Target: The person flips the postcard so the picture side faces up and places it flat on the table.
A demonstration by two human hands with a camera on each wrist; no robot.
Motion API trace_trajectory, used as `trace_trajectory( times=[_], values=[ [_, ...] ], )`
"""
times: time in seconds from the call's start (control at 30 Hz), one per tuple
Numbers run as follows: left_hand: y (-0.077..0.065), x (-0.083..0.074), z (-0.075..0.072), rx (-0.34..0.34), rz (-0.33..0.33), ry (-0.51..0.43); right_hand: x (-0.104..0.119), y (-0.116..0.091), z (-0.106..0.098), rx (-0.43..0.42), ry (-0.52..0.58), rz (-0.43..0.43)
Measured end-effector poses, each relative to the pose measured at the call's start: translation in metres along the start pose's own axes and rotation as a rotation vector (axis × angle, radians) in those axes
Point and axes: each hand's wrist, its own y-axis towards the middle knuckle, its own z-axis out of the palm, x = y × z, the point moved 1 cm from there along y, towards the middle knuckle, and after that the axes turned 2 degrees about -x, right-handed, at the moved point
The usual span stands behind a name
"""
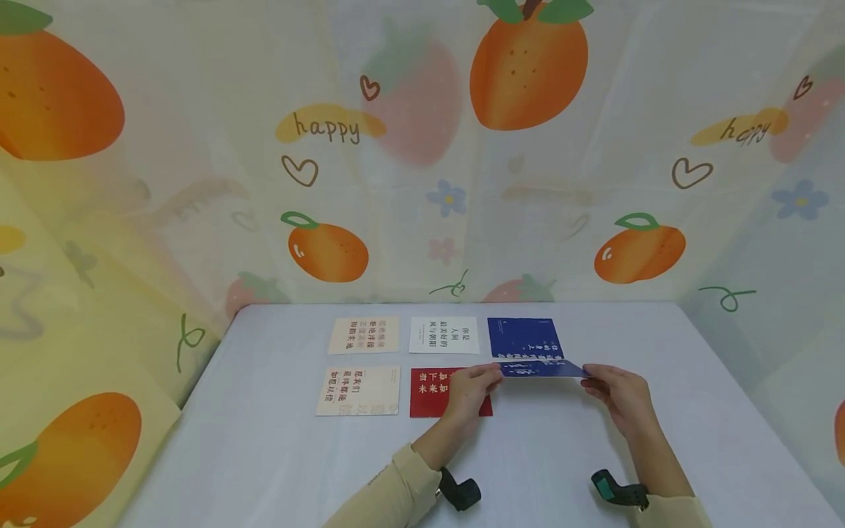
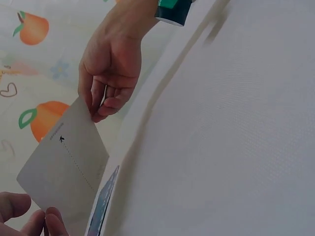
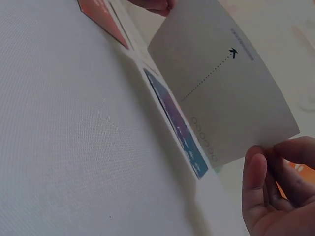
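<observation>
Both hands hold a blue postcard (image 1: 543,369) with white writing, tilted above the table. My left hand (image 1: 470,392) pinches its left end and my right hand (image 1: 620,396) pinches its right corner. The card's pale back (image 3: 221,83), with a dotted line and a small dark bird-like mark, shows in the right wrist view. Just behind it lies another dark blue postcard (image 1: 521,336), its near edge partly hidden. Under the left hand, a red postcard (image 1: 429,400) with white characters is partly covered.
A cream postcard (image 1: 363,336) and a white one (image 1: 444,336) lie in the far row, left of the blue one. Another cream postcard (image 1: 359,392) lies in the near row beside the red one. A fruit-printed cloth (image 1: 409,198) hangs behind the white table (image 1: 264,440).
</observation>
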Motion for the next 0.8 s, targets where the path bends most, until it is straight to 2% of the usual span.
trace_trajectory(
  times=[0.23, 0.4, 0.57, 0.8],
  values=[
    [0.001, 0.002, -0.001, -0.011, -0.022, -0.016, -0.003, -0.001, -0.003, 0.042, -0.068, 0.027],
    [0.004, 0.004, -0.002, 0.012, -0.03, -0.02, -0.005, -0.002, -0.007, 0.094, -0.083, 0.024],
    [0.006, 0.009, -0.002, 0.027, -0.011, 0.03, -0.008, -0.001, -0.009, 0.1, -0.138, 0.02],
    [0.007, 0.01, 0.001, 0.002, 0.022, 0.055, -0.011, -0.001, -0.007, 0.102, -0.215, 0.003]
  ],
)
